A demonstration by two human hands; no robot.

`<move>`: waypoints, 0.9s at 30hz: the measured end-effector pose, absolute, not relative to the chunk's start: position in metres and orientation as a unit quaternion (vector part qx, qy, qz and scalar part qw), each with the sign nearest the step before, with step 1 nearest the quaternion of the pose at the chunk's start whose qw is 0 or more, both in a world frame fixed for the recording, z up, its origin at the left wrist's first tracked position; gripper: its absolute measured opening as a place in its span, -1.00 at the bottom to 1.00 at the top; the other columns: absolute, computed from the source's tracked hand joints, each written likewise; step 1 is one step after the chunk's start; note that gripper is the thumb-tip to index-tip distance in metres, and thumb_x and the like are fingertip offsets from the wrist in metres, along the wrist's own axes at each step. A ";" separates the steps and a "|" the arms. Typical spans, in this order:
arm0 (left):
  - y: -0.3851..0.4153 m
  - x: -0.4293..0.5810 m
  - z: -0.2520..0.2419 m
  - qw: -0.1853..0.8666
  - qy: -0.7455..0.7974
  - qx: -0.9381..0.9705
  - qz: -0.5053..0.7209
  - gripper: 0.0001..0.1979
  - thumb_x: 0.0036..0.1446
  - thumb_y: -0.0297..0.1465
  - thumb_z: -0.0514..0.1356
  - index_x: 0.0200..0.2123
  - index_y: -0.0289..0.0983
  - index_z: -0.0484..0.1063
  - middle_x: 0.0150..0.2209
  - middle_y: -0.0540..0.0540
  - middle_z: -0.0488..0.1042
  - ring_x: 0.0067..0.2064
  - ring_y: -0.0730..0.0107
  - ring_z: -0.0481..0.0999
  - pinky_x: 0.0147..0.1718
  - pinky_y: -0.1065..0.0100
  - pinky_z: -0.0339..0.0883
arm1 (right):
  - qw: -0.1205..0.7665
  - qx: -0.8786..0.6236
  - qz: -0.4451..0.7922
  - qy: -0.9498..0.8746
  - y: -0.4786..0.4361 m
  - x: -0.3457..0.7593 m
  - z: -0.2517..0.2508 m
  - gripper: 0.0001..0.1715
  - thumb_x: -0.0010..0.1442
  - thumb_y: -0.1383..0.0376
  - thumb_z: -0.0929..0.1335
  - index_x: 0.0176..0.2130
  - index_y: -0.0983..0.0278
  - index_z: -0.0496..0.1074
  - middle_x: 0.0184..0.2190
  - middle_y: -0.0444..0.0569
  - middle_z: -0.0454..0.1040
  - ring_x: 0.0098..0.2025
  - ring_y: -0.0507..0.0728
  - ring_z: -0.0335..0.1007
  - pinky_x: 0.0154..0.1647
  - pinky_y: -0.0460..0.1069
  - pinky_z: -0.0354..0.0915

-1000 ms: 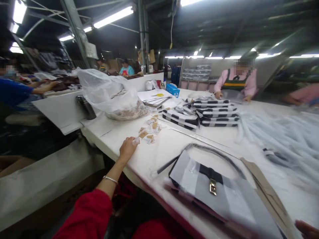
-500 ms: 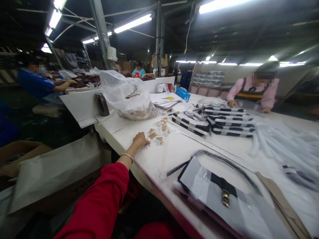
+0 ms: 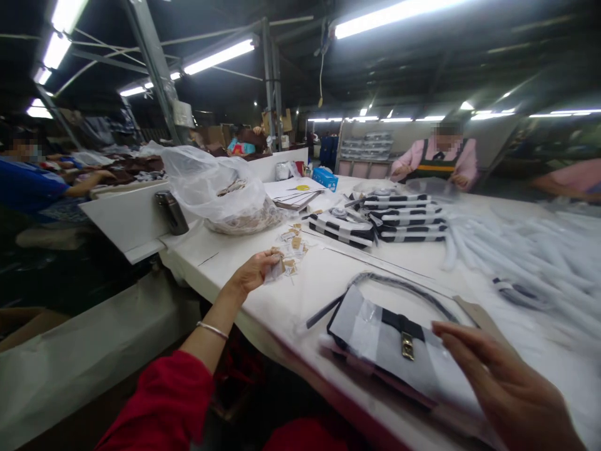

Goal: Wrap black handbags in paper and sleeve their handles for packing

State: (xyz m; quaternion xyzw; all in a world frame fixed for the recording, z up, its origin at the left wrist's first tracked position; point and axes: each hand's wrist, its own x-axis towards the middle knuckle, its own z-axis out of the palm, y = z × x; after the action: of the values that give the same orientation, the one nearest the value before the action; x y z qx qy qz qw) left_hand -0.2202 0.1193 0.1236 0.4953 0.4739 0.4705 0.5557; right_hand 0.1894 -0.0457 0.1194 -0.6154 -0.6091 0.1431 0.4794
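Note:
My left hand (image 3: pixel 256 270) pinches a small clear packet at the near edge of a scatter of tan-and-white packets (image 3: pixel 295 245) on the white table. My right hand (image 3: pixel 502 376) is at the lower right, thumb and fingertips close together, over the right part of a grey handbag (image 3: pixel 370 319); whether anything is between the fingertips cannot be made out. The bag lies flat, with a black strap, a gold clasp (image 3: pixel 407 346) and a wrapped handle (image 3: pixel 399 282) arched behind it.
A plastic bag (image 3: pixel 235 200), a dark flask (image 3: pixel 171 213), papers with yellow scissors (image 3: pixel 300 188) and a blue box (image 3: pixel 325 178) stand farther back. Striped wrapped pieces (image 3: pixel 408 218) and pale tubes (image 3: pixel 511 257) lie right. A person in pink (image 3: pixel 439 156) sits opposite.
My right hand has come into view at the lower right. My left hand has lifted slightly with a packet between its fingers. The view has shifted to the right.

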 end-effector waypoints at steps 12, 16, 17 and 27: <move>0.048 -0.119 0.173 0.775 0.206 0.508 0.316 -0.74 -0.06 -0.39 0.42 -0.31 -0.34 0.45 -0.40 -0.12 0.58 -0.46 0.37 0.54 -0.45 0.43 0.42 | 0.437 -0.346 0.639 -0.530 -0.006 0.078 0.146 -0.29 0.01 0.16 0.53 0.12 0.16 0.35 0.04 0.06 0.46 -0.38 0.04 0.50 -0.36 -0.03 0.41; 0.049 -0.109 0.169 0.785 0.214 0.488 0.315 -0.71 -0.08 -0.39 0.43 -0.30 -0.34 0.45 -0.39 -0.13 0.58 -0.44 0.33 0.55 -0.44 0.39 0.44 | 0.442 -0.329 0.679 -0.484 -0.007 0.078 0.140 -0.41 0.02 0.05 0.53 -0.03 0.27 0.45 -0.36 -0.06 0.55 -0.38 0.08 0.52 -0.32 -0.02 0.39; 0.049 -0.108 0.167 0.785 0.220 0.484 0.319 -0.70 -0.10 -0.39 0.44 -0.30 -0.34 0.46 -0.39 -0.13 0.58 -0.44 0.34 0.55 -0.44 0.40 0.44 | 0.447 -0.338 0.674 -0.481 -0.007 0.080 0.139 -0.44 -0.01 0.05 0.54 -0.09 0.28 0.47 -0.41 -0.08 0.55 -0.41 0.07 0.50 -0.33 -0.03 0.38; 0.056 -0.098 0.142 0.805 0.236 0.422 0.345 -0.60 -0.07 -0.43 0.42 -0.14 -0.34 0.45 -0.37 -0.09 0.55 -0.44 0.43 0.53 -0.43 0.47 0.42 | 0.520 -0.431 0.589 -0.444 -0.003 0.092 0.123 -0.52 0.08 -0.01 0.48 -0.15 0.29 0.54 -0.63 -0.18 0.42 -0.64 0.01 0.32 -0.58 -0.08 0.29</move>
State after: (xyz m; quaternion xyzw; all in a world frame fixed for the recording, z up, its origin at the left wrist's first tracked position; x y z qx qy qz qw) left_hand -0.0984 0.0565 0.1419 0.4217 0.2362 0.3447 0.8047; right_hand 0.0918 -0.0032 0.1225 -0.4315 -0.4437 0.5889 0.5198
